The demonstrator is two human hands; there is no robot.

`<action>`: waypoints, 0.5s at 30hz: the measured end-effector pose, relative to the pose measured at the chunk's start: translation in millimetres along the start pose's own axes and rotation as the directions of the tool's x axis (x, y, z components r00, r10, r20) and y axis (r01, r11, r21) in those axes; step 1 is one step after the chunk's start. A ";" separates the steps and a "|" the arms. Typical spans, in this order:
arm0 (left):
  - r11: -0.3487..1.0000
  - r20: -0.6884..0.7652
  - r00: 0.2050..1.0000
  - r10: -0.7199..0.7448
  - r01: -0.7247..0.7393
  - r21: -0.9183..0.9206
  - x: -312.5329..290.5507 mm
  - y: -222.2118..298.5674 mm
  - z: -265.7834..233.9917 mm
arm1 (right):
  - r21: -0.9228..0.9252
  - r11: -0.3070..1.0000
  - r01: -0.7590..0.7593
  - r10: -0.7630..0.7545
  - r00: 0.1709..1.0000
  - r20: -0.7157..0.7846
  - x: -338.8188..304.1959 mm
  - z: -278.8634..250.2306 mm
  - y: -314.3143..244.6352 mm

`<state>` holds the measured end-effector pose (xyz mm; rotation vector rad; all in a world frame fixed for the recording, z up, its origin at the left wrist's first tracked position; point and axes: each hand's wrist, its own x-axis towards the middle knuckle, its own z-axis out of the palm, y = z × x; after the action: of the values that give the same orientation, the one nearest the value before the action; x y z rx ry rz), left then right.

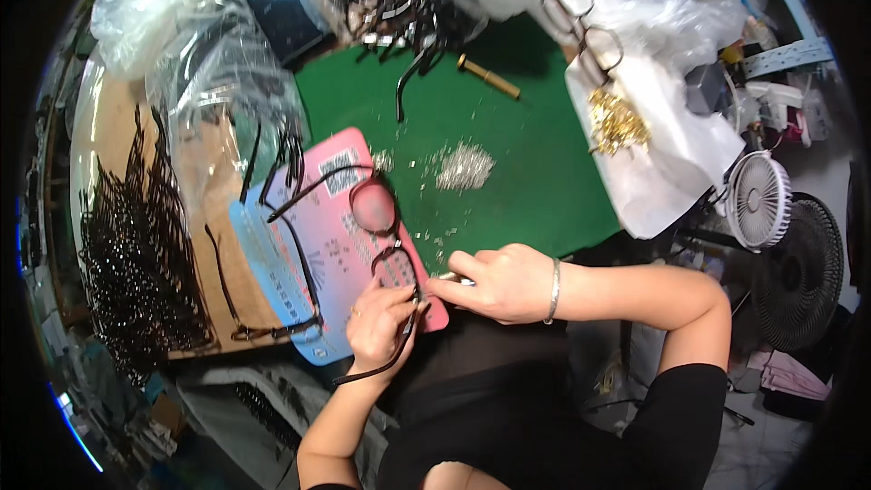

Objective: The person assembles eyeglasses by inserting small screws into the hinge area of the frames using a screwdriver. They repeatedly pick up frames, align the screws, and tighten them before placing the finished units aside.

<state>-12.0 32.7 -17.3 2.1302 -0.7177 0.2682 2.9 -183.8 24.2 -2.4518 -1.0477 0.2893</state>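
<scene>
The spectacle frame (396, 238) in hand sits at the centre of the picture, over the right edge of a pink-and-blue printed mat (358, 138). The left hand (376, 327), lower centre, has its thumb and fingers clamped on the frame's lower end, close to the hinge. The right hand (504, 281), just beside it, has thumb and fingertips together on a small metal tool (466, 281) — most of it is hidden, so its exact kind cannot be told.

The frame looks well advanced: one temple (318, 178) reaches out from its upper end and appears joined, while a second temple (390, 365) runs down from the left hand. That lower hinge seems to be the part being worked on; whether its screw is in cannot be seen.

At the left of the mat lies another pair of glasses (259, 333) that appears to have both temples on. Plenty seems left: a thick heap of black temples (136, 263) at far left, a tangle of dark parts (390, 9) at top centre, and rims (603, 45) at upper right with no temples that can be made out. The pile of tiny silver pieces (464, 166) on the green work surface (544, 172) — probably screws — is barely spread.
</scene>
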 end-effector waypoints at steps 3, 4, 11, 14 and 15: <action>0.995 0.017 1.000 -0.004 0.002 0.099 -3.0 3.6 -4.6 | -0.058 0.975 -0.213 0.196 0.957 -0.214 -18.6 -22.2 15.6; 0.993 0.024 0.999 0.024 -0.026 0.113 -1.7 5.3 -5.6 | -0.158 0.937 -0.311 0.254 0.919 -0.301 -22.4 -19.4 20.9; 0.992 -0.011 0.993 -0.116 0.115 -0.060 6.6 5.0 -6.2 | -0.143 0.921 -0.362 0.286 0.878 -0.384 -17.6 -31.1 38.6; 0.990 -0.021 0.991 -0.135 0.133 -0.051 5.9 4.3 -7.5 | -0.203 0.906 -0.371 0.230 0.835 -0.500 9.5 -54.0 63.9; 0.988 -0.021 0.989 -0.144 0.142 -0.067 7.9 5.4 -6.8 | -0.235 0.885 -0.402 0.235 0.821 -0.521 18.6 -55.7 81.9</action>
<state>-8.2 32.3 -6.2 2.1005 -0.5484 0.1919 87.3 -238.1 32.8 -2.7889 -0.4853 -0.4245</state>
